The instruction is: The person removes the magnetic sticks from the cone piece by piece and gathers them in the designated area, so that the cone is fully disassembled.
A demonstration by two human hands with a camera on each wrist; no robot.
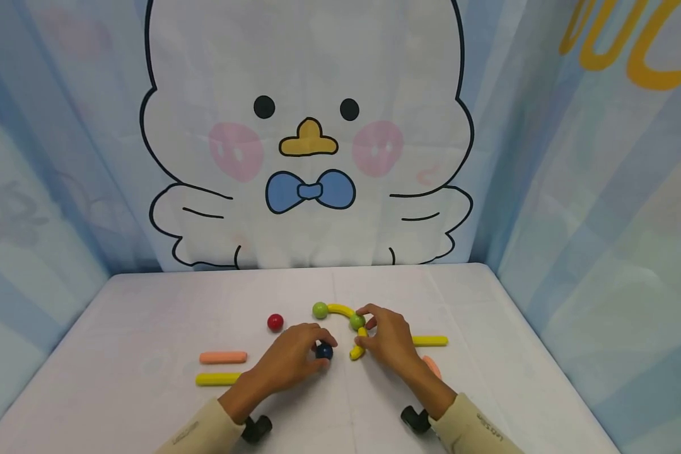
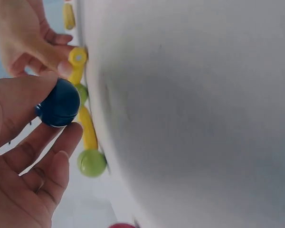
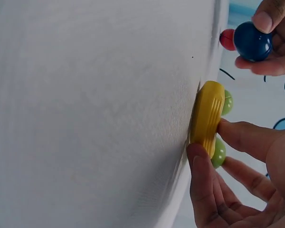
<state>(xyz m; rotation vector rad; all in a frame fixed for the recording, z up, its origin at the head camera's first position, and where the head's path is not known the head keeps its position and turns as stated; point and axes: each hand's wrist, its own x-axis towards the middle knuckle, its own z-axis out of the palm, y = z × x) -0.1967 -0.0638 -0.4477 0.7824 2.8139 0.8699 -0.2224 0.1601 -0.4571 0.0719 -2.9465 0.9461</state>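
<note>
Thumb and fingers of my left hand [image 1: 288,356] pinch a dark blue ball [image 1: 324,351]; in the left wrist view the ball [image 2: 60,103] appears glossy. To its right, my right hand [image 1: 394,340] grips a curved yellow piece [image 3: 208,116] between thumb and fingers, low at the tabletop. This near yellow piece meets a green ball [image 1: 357,322], which my right fingers are close to. A second curved yellow piece [image 1: 340,309] runs from there to another green ball [image 1: 320,309], forming an arc. Beyond my left hand lies a red ball [image 1: 275,322].
At the left lie an orange stick [image 1: 223,357] and a yellow stick [image 1: 218,379], partly behind my left wrist. Another yellow stick [image 1: 430,340] and an orange piece [image 1: 432,366] are partly covered by my right arm. A printed cloth backdrop [image 1: 312,233] stands behind the white table [image 1: 147,315].
</note>
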